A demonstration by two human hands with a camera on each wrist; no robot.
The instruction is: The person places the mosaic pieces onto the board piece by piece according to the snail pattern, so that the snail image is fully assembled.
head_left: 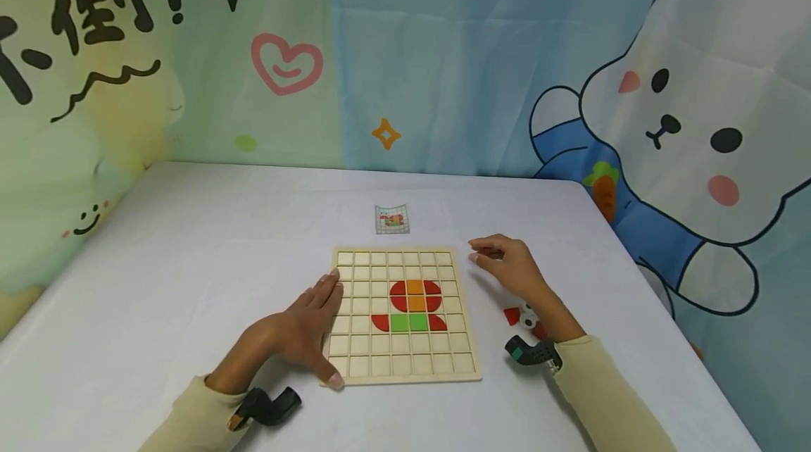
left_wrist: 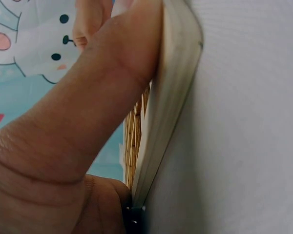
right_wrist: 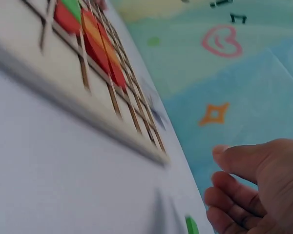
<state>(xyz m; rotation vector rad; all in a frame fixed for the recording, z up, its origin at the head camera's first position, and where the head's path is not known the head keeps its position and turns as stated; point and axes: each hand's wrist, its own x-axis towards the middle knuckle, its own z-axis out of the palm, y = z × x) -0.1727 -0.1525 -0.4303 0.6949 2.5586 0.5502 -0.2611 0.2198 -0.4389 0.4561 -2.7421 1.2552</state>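
Observation:
A wooden grid board (head_left: 358, 365) lies flat on the table. On it, orange squares (head_left: 415, 295) stand between red rounded pieces (head_left: 398, 296). One row lower, green squares (head_left: 409, 323) have a red quarter-round piece (head_left: 437, 323) at either end. My left hand (head_left: 298, 329) rests along the board's left side, fingers extended on the edge and thumb at the near left corner. To the right of the board, my right hand (head_left: 507, 265) hovers with loosely bent fingers. The right wrist view shows a gap between its thumb and fingers (right_wrist: 234, 195), with nothing visible there.
Behind the board lies a small picture card (head_left: 392, 220). Loose pieces, red ones and a white one with black marks (head_left: 527, 319), lie by the right forearm, partly covered by it. A green piece (right_wrist: 191, 225) shows below the right hand. A printed curtain (head_left: 443, 86) hangs behind the table.

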